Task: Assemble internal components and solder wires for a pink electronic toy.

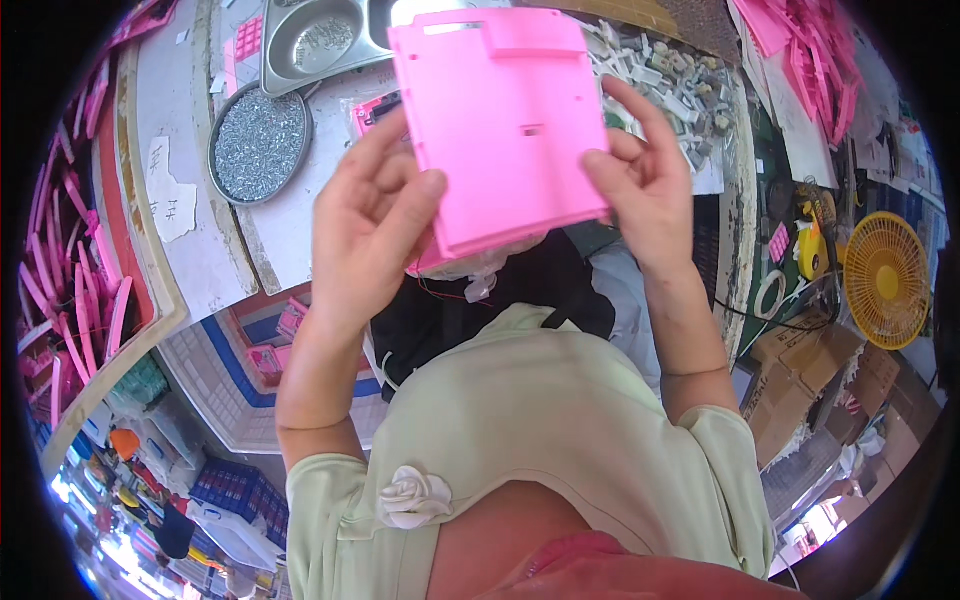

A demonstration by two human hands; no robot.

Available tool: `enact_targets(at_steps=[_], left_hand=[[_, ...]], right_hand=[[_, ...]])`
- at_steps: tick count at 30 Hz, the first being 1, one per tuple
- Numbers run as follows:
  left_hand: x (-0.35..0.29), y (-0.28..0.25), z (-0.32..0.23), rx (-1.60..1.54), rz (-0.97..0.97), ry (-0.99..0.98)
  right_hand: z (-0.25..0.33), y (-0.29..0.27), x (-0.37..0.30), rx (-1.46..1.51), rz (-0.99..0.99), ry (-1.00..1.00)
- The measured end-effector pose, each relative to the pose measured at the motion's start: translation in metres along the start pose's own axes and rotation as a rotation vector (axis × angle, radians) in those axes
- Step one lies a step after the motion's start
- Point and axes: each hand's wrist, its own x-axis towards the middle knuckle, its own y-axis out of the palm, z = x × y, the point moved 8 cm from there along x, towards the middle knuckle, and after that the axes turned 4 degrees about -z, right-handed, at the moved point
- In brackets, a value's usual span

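A flat pink plastic panel (500, 150), roughly rectangular with a raised strip along its far edge and a small slot in its middle, is held up between both hands. My left hand (370, 220) grips its left edge, thumb on the face. On the right edge, my right hand (645, 170) pinches it with the thumb in front and the index finger raised. Behind the panel's left side, a pink and black part (372, 112) shows only partly. Under its lower edge lies a clear plastic bag (487, 270), mostly hidden.
A round metal dish of small screws (260, 145) and a metal compartment tray (318, 40) stand left on the table. Small white and grey parts (670, 80) are piled right. Pink pieces (75, 260) fill the far left. A yellow fan (887, 280) stands right, near cardboard boxes (800, 375).
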Motion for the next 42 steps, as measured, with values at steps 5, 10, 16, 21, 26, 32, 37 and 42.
enact_targets(at_steps=[5,10,16,21,26,32,37,42], left_hand=[[-0.023,-0.015,0.010,0.315,-0.087,0.152],[-0.028,-0.026,0.015,0.690,-0.178,0.217],[-0.024,-0.037,0.019,0.767,-0.225,0.302],[-0.032,-0.039,0.024,0.751,-0.273,0.281],[-0.034,-0.041,0.024,0.773,-0.287,0.301],[-0.051,-0.041,0.028,0.912,-0.376,0.268],[-0.050,-0.058,0.048,0.727,-0.369,0.158],[-0.050,-0.059,0.039,0.788,-0.261,0.063]], right_hand=[[-0.009,0.014,-0.013,-0.624,0.053,-0.158],[-0.005,0.035,-0.016,-1.149,0.106,-0.426],[-0.011,0.044,0.003,-1.097,0.198,-0.548],[-0.006,0.045,0.004,-1.003,0.287,-0.557],[-0.005,0.042,-0.001,-0.976,0.349,-0.462],[-0.007,0.056,-0.004,-1.056,0.433,-0.541],[-0.009,0.059,0.000,-1.214,0.503,-0.469],[0.000,0.070,0.003,-1.416,0.606,-0.465]])
